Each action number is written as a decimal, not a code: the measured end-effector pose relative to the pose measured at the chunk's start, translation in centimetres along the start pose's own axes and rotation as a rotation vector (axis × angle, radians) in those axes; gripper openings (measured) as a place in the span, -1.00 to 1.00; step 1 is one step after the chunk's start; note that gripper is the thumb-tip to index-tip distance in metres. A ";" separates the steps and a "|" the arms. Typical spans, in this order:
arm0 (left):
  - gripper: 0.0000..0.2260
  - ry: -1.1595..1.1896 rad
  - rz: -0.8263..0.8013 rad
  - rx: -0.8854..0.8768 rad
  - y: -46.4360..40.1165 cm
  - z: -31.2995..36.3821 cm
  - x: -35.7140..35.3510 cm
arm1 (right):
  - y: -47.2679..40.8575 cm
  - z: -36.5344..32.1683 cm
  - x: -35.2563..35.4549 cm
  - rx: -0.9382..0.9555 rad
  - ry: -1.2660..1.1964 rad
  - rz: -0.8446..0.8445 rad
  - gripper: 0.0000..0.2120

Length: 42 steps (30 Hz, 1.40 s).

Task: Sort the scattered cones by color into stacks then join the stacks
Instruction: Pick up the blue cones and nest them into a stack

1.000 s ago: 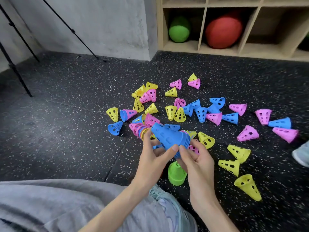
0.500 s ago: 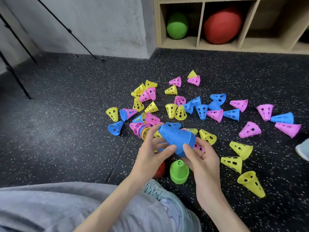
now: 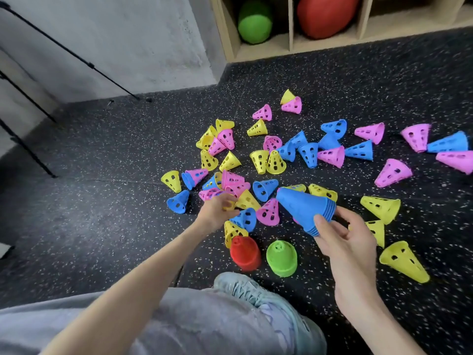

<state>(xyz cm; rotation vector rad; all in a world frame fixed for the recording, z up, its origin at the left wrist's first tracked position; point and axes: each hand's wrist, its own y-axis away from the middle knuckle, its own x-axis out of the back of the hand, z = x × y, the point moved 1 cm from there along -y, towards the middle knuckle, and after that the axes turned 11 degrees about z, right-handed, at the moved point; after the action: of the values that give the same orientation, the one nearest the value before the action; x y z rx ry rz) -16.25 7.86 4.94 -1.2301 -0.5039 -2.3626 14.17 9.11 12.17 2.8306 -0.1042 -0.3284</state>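
Note:
My right hand [image 3: 350,242] holds a stack of solid blue cones [image 3: 305,210] by its wide end, tilted with the tip pointing up-left above the floor. My left hand [image 3: 216,210] has reached into the near edge of the scattered pile, its fingers curled down over pink and yellow cones, and what it grips is hidden. A loose blue cone [image 3: 245,219] lies just right of that hand. A red stack [image 3: 244,254] and a green stack [image 3: 281,257] stand upright on the floor close to me. Several yellow, pink and blue perforated cones lie scattered beyond.
My shoe [image 3: 256,290] and grey trouser leg fill the bottom of the view. Black tripod legs [image 3: 28,152] stand at the left by the concrete wall. A wooden shelf [image 3: 291,24] at the back holds a green ball and a red ball.
My left hand let go of the blue stack and moved left and forward into the pile. My right hand carried the stack to the right. The red stack came into sight.

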 end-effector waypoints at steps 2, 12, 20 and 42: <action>-0.62 -0.025 -0.064 0.017 -0.3 -0.9 -1.3 | -0.4 0.2 0.3 -0.010 -0.007 0.002 -0.70; -0.48 0.025 -0.120 0.136 -1.3 -3.4 -4.8 | -1.8 1.2 1.6 -0.070 0.013 0.016 -0.72; -0.54 0.011 -0.035 0.044 -1.3 -1.2 -4.8 | -1.9 1.0 1.7 -0.051 0.048 0.029 -0.71; -0.63 0.409 0.207 -0.094 13.1 9.0 2.6 | 1.7 -0.6 -1.6 0.268 0.343 -0.227 -0.71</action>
<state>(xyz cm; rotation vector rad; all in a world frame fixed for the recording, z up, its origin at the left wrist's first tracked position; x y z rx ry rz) -4.64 0.83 13.55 -0.7580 -0.1277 -2.3879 12.71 7.84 13.56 3.1212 0.2649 0.1398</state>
